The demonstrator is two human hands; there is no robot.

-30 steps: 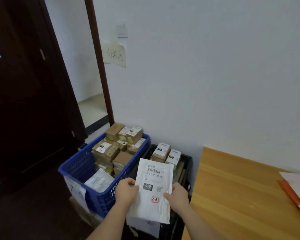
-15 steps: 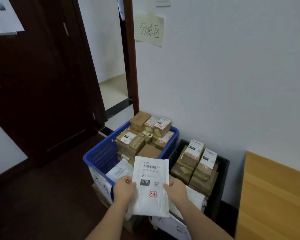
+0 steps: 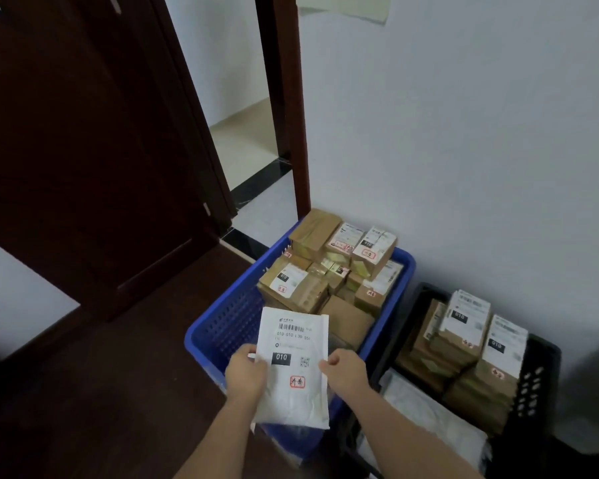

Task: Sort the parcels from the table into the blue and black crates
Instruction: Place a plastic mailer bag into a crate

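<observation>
A white mailer bag parcel [image 3: 293, 364] with a barcode label and a "010" mark hangs over the near end of the blue crate [image 3: 222, 326]. My left hand [image 3: 246, 373] grips its left edge and my right hand [image 3: 344, 369] pinches its right edge. The blue crate holds several brown cardboard parcels [image 3: 305, 288] stacked at its far end. To its right stands the black crate [image 3: 533, 382], holding stacked brown boxes [image 3: 471, 344] with white labels and a white bag [image 3: 429, 413] at its near end.
Both crates stand against a white wall [image 3: 464, 133]. A dark wooden door [image 3: 83, 150] and its frame [image 3: 281, 98] are to the left, with an open doorway between them. The floor [image 3: 101, 392] on the left is dark wood.
The view has swung left and down, and the table has left the frame. Both hands have carried the white bag from above the gap between the crates to over the blue crate.
</observation>
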